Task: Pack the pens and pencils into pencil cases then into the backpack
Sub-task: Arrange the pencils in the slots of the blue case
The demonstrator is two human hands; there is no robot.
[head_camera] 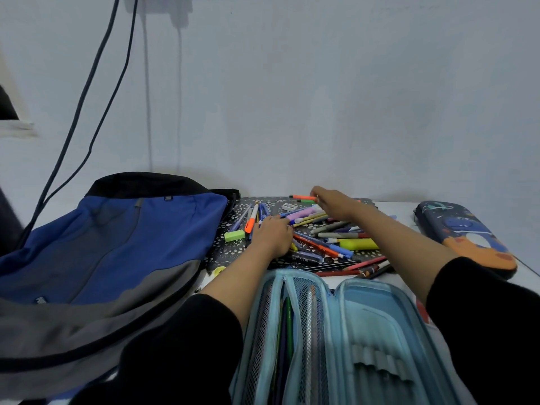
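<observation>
A pile of pens, pencils and markers (327,238) lies on a dark patterned mat (228,252) in the middle of the table. My left hand (273,235) rests on the pile's left side, fingers curled over some pens. My right hand (333,203) reaches to the pile's far side and pinches an orange marker (302,197). An open light-blue pencil case (350,340) lies in front of me with a few pens in its mesh pocket. A dark pencil case with a space print (464,235) lies shut at the right. The blue and grey backpack (111,252) lies flat on the left.
A green eraser (234,235), a yellow highlighter (358,244) and a sharpener (290,207) lie among the pens. Cables (96,83) hang down the white wall behind the backpack. The table's right edge runs just past the dark case.
</observation>
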